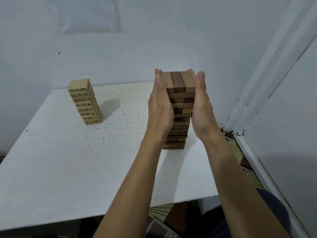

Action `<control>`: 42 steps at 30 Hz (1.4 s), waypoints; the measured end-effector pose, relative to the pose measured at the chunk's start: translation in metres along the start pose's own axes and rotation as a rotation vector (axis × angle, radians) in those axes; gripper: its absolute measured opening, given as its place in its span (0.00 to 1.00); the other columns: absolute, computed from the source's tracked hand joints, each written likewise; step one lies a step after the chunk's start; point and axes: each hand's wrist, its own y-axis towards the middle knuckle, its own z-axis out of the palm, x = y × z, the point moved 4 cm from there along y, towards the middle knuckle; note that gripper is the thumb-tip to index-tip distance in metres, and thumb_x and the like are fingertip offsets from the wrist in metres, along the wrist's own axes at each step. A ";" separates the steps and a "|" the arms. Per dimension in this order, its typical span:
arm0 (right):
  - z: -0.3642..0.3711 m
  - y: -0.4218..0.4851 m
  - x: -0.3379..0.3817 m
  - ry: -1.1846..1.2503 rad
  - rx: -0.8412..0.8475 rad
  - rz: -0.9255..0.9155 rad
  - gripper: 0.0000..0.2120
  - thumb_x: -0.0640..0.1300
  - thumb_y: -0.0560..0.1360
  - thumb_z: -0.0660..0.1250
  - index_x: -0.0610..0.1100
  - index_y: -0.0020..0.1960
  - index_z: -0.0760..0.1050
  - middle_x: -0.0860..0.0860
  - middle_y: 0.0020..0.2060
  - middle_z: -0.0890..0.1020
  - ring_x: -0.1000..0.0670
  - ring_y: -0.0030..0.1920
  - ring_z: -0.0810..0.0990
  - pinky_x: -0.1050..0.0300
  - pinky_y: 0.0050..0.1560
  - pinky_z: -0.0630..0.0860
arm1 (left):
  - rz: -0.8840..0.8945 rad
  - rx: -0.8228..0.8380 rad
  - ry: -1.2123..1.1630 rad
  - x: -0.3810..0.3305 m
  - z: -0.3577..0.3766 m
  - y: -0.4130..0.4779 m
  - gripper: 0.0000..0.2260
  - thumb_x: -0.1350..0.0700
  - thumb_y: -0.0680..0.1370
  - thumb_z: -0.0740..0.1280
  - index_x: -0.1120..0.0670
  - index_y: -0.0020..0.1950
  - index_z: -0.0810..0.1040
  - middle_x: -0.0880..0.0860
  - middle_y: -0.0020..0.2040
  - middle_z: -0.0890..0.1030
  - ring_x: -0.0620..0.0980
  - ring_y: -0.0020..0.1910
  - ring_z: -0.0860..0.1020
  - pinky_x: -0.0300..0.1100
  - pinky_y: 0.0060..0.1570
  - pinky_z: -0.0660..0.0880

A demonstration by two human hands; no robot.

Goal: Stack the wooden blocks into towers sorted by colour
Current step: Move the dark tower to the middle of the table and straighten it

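Head view: a person's left hand [160, 109] and right hand [200, 107] are pressing flat, fingers straight and curling round nothing, against opposite sides of the dark brown tower [179, 107]. It is standing upright near the right edge of the white speckled table [68, 160], toward its far right corner. Well apart from it, the pale wooden tower [84, 102] is standing by the far left corner, its block faces showing black printed numbers, most too blurred to read
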 end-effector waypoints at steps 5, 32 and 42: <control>-0.001 0.001 -0.001 0.021 0.000 -0.009 0.51 0.82 0.64 0.54 0.55 0.79 0.56 0.55 0.76 0.65 0.56 0.76 0.62 0.44 0.77 0.57 | 0.011 0.002 0.001 0.001 -0.001 0.001 0.26 0.43 0.84 0.41 0.51 0.80 0.53 0.45 0.79 0.57 0.38 0.76 0.54 0.34 0.75 0.51; -0.008 -0.058 -0.088 -0.018 -0.001 0.166 0.34 0.72 0.76 0.43 0.57 0.74 0.66 0.58 0.69 0.74 0.58 0.72 0.69 0.45 0.75 0.62 | -0.237 0.052 0.026 0.114 -0.011 -0.047 0.37 0.27 0.76 0.40 0.45 0.78 0.59 0.47 0.77 0.65 0.44 0.76 0.60 0.52 0.76 0.57; -0.002 -0.060 -0.086 0.051 -0.050 0.183 0.25 0.70 0.75 0.44 0.66 0.66 0.68 0.68 0.61 0.77 0.65 0.67 0.71 0.56 0.73 0.65 | -0.223 0.075 -0.028 0.110 -0.003 -0.051 0.33 0.35 0.80 0.39 0.49 0.77 0.65 0.47 0.72 0.72 0.39 0.72 0.67 0.45 0.75 0.62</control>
